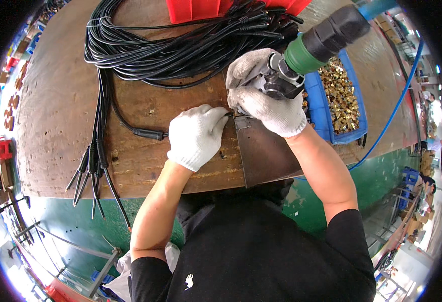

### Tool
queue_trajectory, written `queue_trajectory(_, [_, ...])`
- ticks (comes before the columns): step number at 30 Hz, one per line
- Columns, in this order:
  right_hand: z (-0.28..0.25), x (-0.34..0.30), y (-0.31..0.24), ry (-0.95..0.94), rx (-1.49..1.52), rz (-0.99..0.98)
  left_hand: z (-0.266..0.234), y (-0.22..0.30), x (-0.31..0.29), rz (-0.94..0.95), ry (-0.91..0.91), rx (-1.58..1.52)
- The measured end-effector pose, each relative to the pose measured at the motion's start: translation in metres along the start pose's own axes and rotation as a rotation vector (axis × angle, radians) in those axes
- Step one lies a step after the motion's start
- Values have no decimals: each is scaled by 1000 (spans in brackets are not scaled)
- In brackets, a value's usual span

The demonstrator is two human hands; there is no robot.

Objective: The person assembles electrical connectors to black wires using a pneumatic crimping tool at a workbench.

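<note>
Both of my hands wear white knit gloves. My left hand (196, 137) is closed around a black cable (148, 134), whose thicker moulded section shows beside the wrist. Its fingertips pinch the thin end, close to the right hand. My right hand (269, 108) is wrapped around the metal head of an air tool (314, 48) with a green and black body, which tilts up to the right. The tool's jaws and the cable tip are mostly hidden by the gloves. Under the right hand lies a dark metal plate (266, 151) on the wooden table (60, 126).
A coiled bundle of black cables (125, 58) lies beyond my hands, with several ends (95, 156) hanging over the near edge. A red bin (196, 11) stands behind it. At right, a blue bin (319, 111) holds small brass-coloured parts (339, 95). A blue hose (399, 105) curves past it.
</note>
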State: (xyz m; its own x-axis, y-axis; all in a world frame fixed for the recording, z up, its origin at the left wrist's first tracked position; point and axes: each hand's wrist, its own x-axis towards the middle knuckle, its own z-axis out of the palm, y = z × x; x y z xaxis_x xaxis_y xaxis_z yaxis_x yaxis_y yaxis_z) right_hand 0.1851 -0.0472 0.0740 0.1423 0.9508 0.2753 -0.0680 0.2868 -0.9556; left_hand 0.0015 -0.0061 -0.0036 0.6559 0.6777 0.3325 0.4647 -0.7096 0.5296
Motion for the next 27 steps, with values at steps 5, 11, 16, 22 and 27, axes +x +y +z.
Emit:
queue_trajectory(5, [-5, 1, -10, 45, 147, -128, -2, 2, 1, -45, -26, -12])
queue_trajectory(11, [-87, 5, -82, 175, 110, -6, -4, 1, -1, -3, 13, -15])
queue_trajectory(16, [-182, 18, -93, 614, -554, 332, -35, 14, -3, -34, 20, -78])
queue_trajectory(22, [-241, -16, -53, 492, -1109, 501, -56, 32, -1, -32, 51, -156])
queue_trajectory(27, [-232, -21, -51, 461, -1889, 198, -63, 40, 5, -21, 55, -157])
